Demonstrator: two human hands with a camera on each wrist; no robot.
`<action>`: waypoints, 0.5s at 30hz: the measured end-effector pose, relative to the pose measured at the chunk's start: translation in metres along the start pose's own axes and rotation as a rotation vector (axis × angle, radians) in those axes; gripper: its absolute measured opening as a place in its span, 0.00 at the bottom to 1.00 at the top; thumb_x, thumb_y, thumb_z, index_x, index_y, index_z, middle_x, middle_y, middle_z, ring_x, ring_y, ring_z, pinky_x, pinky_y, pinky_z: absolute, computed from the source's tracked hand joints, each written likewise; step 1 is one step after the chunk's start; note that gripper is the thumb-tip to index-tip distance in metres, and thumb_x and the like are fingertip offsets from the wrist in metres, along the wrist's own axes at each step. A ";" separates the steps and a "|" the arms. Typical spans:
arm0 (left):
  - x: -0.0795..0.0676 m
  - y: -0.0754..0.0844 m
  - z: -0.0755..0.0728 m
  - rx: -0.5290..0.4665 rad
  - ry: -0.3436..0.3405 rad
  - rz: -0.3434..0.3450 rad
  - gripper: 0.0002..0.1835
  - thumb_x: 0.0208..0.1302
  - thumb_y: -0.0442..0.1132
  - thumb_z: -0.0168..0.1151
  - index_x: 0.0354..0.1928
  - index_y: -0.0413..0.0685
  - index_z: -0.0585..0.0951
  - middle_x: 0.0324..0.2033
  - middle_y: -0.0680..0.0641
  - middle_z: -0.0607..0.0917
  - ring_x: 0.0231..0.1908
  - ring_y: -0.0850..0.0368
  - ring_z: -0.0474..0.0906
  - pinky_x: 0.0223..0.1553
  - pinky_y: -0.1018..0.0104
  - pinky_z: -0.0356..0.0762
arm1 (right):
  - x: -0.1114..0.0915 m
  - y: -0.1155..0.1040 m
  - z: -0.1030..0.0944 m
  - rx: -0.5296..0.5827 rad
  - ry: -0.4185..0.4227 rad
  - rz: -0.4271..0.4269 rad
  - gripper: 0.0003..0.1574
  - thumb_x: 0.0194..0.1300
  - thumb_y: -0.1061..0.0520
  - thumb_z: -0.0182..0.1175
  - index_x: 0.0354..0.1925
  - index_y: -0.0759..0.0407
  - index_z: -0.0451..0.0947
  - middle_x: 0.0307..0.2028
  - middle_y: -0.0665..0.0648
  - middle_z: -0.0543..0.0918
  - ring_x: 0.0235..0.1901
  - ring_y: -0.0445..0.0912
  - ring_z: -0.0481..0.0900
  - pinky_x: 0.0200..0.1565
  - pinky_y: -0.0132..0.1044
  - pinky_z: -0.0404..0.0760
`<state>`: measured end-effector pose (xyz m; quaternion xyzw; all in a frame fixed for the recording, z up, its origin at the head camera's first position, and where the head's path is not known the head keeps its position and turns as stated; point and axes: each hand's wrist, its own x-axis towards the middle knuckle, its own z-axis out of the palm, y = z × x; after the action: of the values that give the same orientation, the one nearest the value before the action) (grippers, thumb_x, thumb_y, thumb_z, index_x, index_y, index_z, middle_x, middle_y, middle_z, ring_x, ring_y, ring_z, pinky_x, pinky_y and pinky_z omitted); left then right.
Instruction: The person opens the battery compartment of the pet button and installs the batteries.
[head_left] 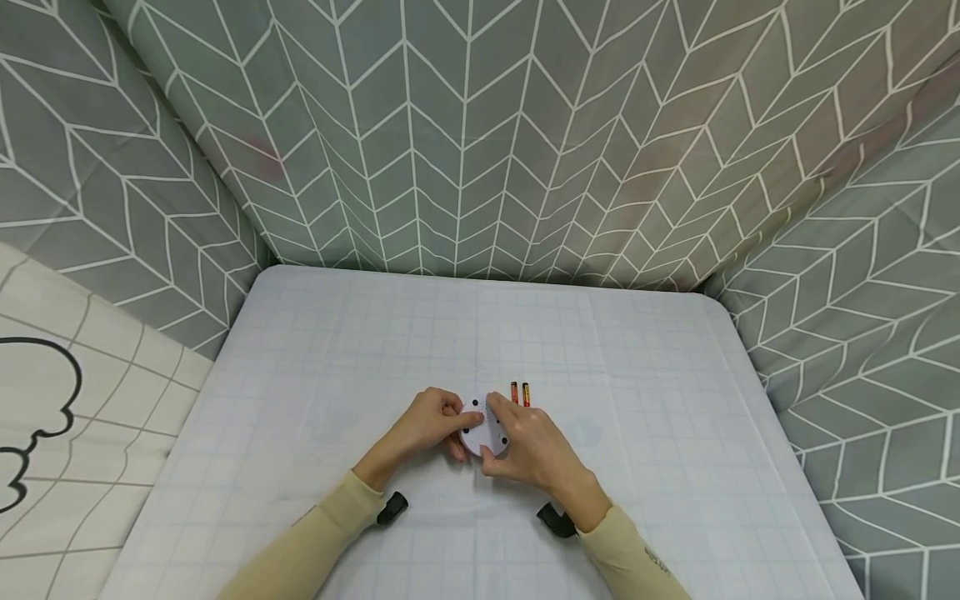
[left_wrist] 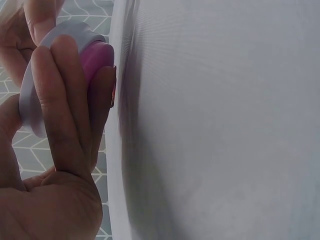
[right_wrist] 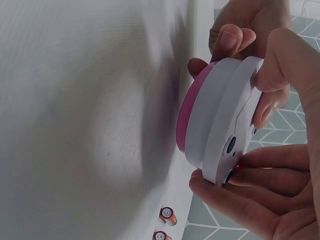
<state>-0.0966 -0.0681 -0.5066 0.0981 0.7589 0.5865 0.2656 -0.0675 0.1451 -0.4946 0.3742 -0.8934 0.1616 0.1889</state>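
Both hands hold a round white plastic device (head_left: 486, 440) with its flat underside turned up, above the white-covered table. Small black round feet dot that underside, and a pink part (right_wrist: 192, 107) faces the tabletop. At the left rim, my left hand (head_left: 431, 421) grips with its thumb on top and its fingers along the side and below, as the left wrist view shows. My right hand (head_left: 534, 446) holds the opposite side, its thumb at the near rim and fingertips on the far part of the underside. The fingers hide parts of the rim.
Two red-and-black batteries (head_left: 527, 394) lie side by side just beyond the right hand. A pale gridded cloth (head_left: 337, 333) covers the table. Grey patterned curtains (head_left: 465, 150) hang behind and beside it. Black pieces (head_left: 392, 508) sit near both sleeve cuffs.
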 end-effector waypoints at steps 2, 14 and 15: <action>0.000 0.000 0.000 -0.010 -0.004 -0.003 0.22 0.62 0.52 0.69 0.29 0.41 0.74 0.15 0.44 0.86 0.18 0.47 0.86 0.30 0.69 0.78 | 0.000 0.001 0.000 -0.003 -0.002 -0.006 0.40 0.43 0.47 0.67 0.54 0.67 0.77 0.48 0.59 0.86 0.37 0.47 0.87 0.35 0.36 0.86; -0.001 -0.002 0.000 -0.038 -0.023 -0.007 0.22 0.62 0.53 0.69 0.27 0.42 0.74 0.15 0.43 0.85 0.19 0.46 0.86 0.31 0.68 0.81 | 0.000 0.001 -0.006 0.010 -0.042 -0.008 0.39 0.47 0.45 0.66 0.54 0.66 0.77 0.50 0.59 0.86 0.37 0.47 0.88 0.36 0.37 0.86; -0.002 -0.001 0.000 -0.036 -0.023 -0.006 0.22 0.62 0.53 0.69 0.27 0.42 0.74 0.15 0.43 0.85 0.19 0.46 0.86 0.31 0.68 0.81 | 0.000 0.001 -0.007 0.010 -0.041 -0.008 0.39 0.47 0.45 0.66 0.54 0.66 0.77 0.50 0.59 0.86 0.37 0.47 0.88 0.37 0.37 0.86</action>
<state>-0.0950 -0.0693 -0.5075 0.0978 0.7453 0.5983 0.2775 -0.0666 0.1489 -0.4892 0.3818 -0.8949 0.1574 0.1692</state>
